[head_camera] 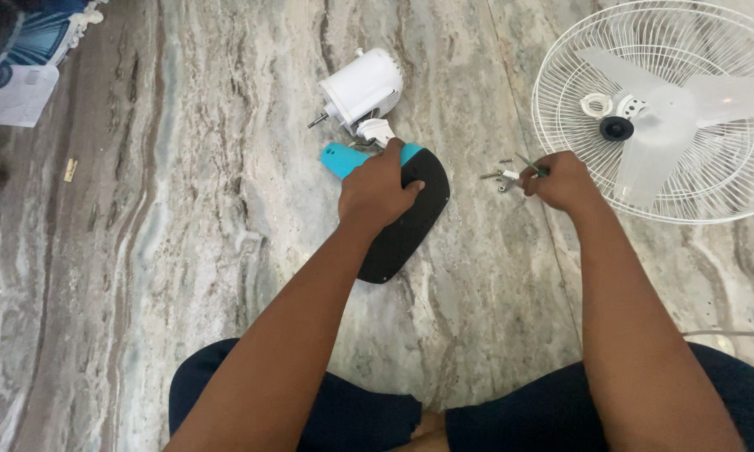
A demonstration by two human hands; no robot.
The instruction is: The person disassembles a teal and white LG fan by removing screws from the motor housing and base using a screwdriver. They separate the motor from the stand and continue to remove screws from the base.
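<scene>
Left hand (pixel 375 189) grips black-and-blue fan base (pixel 402 219), frame centre; right hand (pixel 563 180) fingers pinch a screw (pixel 531 164) beside loose screws (pixel 498 177) on floor (pixel 226 209).

Veined grey marble floor (pixel 184 251)

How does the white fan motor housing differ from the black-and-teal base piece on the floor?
The white motor housing is a rounded cylinder with a metal shaft sticking out; the black-and-teal base piece is flat and oval. The housing lies untouched, while the left hand presses on the base piece. The housing is all white; the base piece is black with teal ends. Both lie on the marble floor, next to each other.
</scene>
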